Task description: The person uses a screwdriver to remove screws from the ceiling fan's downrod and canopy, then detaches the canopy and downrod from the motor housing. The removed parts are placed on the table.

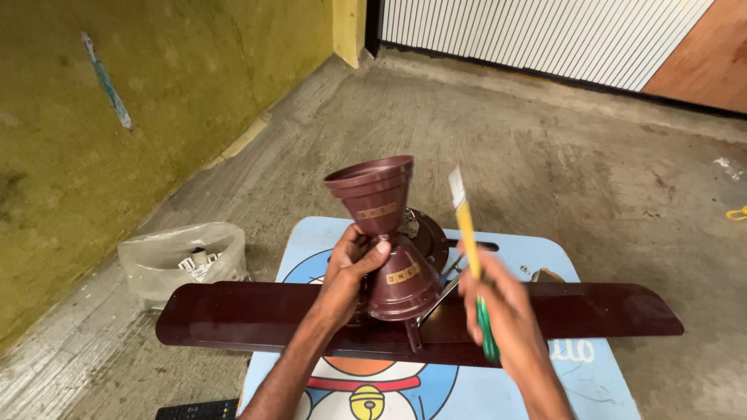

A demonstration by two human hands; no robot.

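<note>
Counted: two maroon cone-shaped cups [379, 194], two fan blades [257, 311], one paintbrush [465, 222], one screwdriver [486, 330], one plastic bag [183, 257], one small table [545, 260], and possibly one remote control [194, 410], partly cropped.

Rough grey concrete floor [545, 140], stained. Mossy yellow-green wall [140, 101] on left, white ribbed shutter [537, 35] at back, orange-brown panel [700, 62] beside it. Crumpled plastic bag [183, 260] by wall. Small blue cartoon-print table [560, 381].
</note>
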